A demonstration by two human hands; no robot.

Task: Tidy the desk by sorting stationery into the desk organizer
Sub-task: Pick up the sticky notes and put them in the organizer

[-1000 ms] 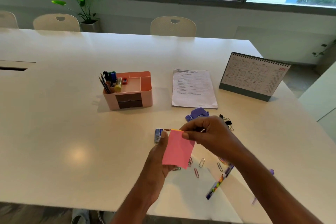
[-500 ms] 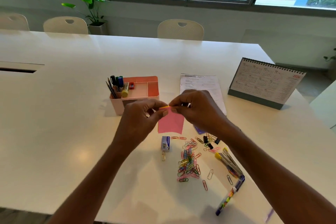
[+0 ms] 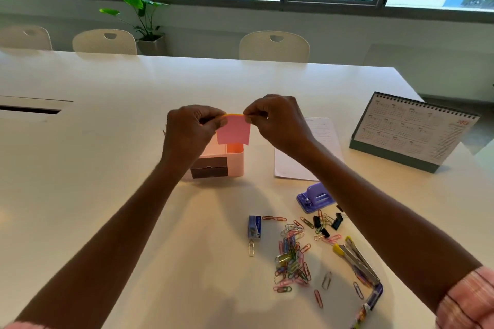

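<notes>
Both hands are raised above the white surface [image 3: 80,181]. The left hand [image 3: 191,132] and the right hand [image 3: 279,123] each pinch one upper corner of a small pink square sticky-note pad [image 3: 233,134] with an orange top edge. Fingers and thumbs are closed on it. The sticky-note pad hangs vertically in the air, directly over the pink plastic desk organizer [image 3: 236,163], above its right rear compartment. No contact between the two is visible. The left part of the desk organizer is hidden behind the left hand, so its contents cannot be determined.

Task status, as a judgement: in progress, with most of the sorting left. The step in hand appears to be placing the sticky-note pad into a compartment; it is not yet released.

Items left loose on the surface, nearer the person:

- a scattered heap of coloured wire paper clips [image 3: 292,262];
- a small blue staple box [image 3: 254,227];
- a purple hole punch [image 3: 315,197];
- several black binder clips [image 3: 330,222];
- a bundle of pens and markers [image 3: 358,264].

A printed white sheet [image 3: 324,131] lies just right of the desk organizer. A spiral-bound desk calendar [image 3: 411,128] stands farther right. Neither looks likely to fit a compartment.
</notes>
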